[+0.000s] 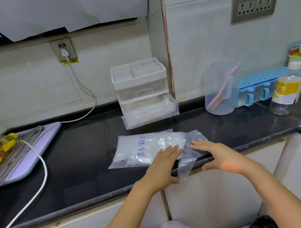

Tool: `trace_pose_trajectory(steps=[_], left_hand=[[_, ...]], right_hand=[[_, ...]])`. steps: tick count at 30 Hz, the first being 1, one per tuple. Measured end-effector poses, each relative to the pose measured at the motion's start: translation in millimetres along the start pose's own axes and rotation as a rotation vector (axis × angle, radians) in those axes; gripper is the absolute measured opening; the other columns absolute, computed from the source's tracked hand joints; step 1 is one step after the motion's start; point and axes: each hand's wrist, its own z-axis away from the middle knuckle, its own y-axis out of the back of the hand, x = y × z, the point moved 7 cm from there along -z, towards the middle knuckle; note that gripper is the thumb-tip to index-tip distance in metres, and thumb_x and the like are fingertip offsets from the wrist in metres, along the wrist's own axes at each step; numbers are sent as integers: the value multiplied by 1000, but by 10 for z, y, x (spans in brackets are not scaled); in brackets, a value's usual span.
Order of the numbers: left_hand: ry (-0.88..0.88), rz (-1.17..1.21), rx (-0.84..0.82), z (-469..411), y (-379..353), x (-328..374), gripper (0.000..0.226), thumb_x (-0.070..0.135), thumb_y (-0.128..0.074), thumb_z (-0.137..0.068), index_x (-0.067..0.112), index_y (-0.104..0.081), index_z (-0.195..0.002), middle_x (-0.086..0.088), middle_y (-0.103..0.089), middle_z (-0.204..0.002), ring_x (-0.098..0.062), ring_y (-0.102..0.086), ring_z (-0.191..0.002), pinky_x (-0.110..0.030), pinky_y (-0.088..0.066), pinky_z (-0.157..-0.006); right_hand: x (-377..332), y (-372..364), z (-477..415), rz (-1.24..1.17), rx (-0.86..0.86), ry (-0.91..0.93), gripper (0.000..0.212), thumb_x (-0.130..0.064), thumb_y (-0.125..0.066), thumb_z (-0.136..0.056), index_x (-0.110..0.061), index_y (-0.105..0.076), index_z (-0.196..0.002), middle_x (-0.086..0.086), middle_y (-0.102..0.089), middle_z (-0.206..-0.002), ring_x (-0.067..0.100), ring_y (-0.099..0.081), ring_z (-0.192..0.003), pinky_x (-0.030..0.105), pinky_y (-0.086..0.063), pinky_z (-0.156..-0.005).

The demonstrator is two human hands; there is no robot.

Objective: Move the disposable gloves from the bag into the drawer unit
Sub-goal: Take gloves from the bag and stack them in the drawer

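Both left hand (163, 162) and right hand (218, 155) rest flat on the bag (136, 149) (mouth overhangs counter (79, 161) edge).

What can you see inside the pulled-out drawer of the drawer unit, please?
Whitish, crumpled clear plastic, probably gloves, lies in the drawer; its rear is hidden inside the drawer unit.

Black counter (79, 161); bag (130, 149), drawer unit (141, 90), beaker (218, 89), bottle (286, 92)

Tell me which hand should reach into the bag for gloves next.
Right, probably. The right hand lies flat on the slack, emptied end of the bag, which hangs over the counter edge; the left hand rests on the filled part and could pin it.
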Motion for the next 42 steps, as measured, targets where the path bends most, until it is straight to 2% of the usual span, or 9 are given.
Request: trace_pose_trajectory(steps=[6, 9, 16, 22, 27, 31, 36, 40, 42], left_hand=[[2, 133, 155, 44, 74, 27, 81, 39, -74, -79, 31, -30, -145, 10, -31, -150, -8, -26, -136, -20, -17, -112], [-14, 130, 202, 43, 78, 48, 72, 42, -75, -76, 31, -39, -137, 12, -40, -137, -8, -36, -123, -24, -31, -107], [70, 348, 328, 60, 223, 113, 51, 46, -70, -81, 33, -48, -125, 18, -50, -124, 4, -43, -111, -11, -36, -93], [93, 618, 562, 112, 688, 160, 7, 18, -64, -89, 24, -61, -85, 11, -61, -76, 3, -55, -73, -9, -40, -66], [151, 1154, 304, -6, 773, 39, 20, 14, -54, -95, 8, -70, -86, -3, -68, -74, -14, -65, -76, -32, -50, -89], [203, 1432, 113, -63, 710, -111, 22, 16, -55, -93, 10, -68, -76, -7, -65, -71, -17, -63, -67, -34, -51, -80], [285, 1391, 107, -83, 665, -348, 16, 15, -60, -86, 5, -64, -74, -7, -64, -69, -15, -61, -61, -24, -51, -62], [319, 1344, 181, -103, 893, -538, 15, 13, -61, -86, 8, -65, -73, -2, -59, -63, -12, -55, -55, -23, -50, -57], [358, 1100, 307, -103, 1171, -693, 13, 17, -62, -89, 10, -69, -81, 2, -63, -65, -8, -57, -57, -17, -48, -58]], right_hand=[[48, 76, 99, -144, 208, 7, 38, -12, -76, -79, -28, -70, -112, -15, -61, -124, -6, -49, -117, -1, -32, -90], [-36, 171, 138, -85, 273, -3, 14, -19, -70, -85, -25, -76, -97, -13, -70, -103, 1, -62, -98, 16, -46, -88], [-410, 453, 223, -170, 319, 92, 12, -26, -58, -93, -34, -62, -85, -19, -63, -88, -10, -56, -85, 11, -39, -68], [-847, 919, 165, -278, 458, 238, 8, -21, -59, -92, -25, -66, -93, -13, -67, -86, -10, -60, -87, 9, -45, -74], [-1107, 1278, -64, -335, 554, 257, 9, -25, -61, -92, -22, -69, -91, -15, -66, -86, -15, -57, -77, -3, -39, -63], [-1251, 1438, -377, -143, 508, 170, 16, -25, -65, -87, -10, -72, -87, 5, -67, -80, 15, -61, -76, 19, -44, -66], [-1380, 1451, -748, 53, 253, 25, 22, -24, -71, -83, -11, -60, -69, 1, -58, -64, 13, -52, -57, 25, -37, -51], [-1432, 1545, -1043, 40, 236, 42, 29, -22, -69, -83, -13, -55, -59, -1, -56, -57, 13, -50, -52, 25, -38, -53], [-1409, 1582, -1167, -39, 264, 78, 25, -21, -69, -84, -11, -60, -62, 0, -59, -59, 12, -53, -54, 24, -41, -55]])
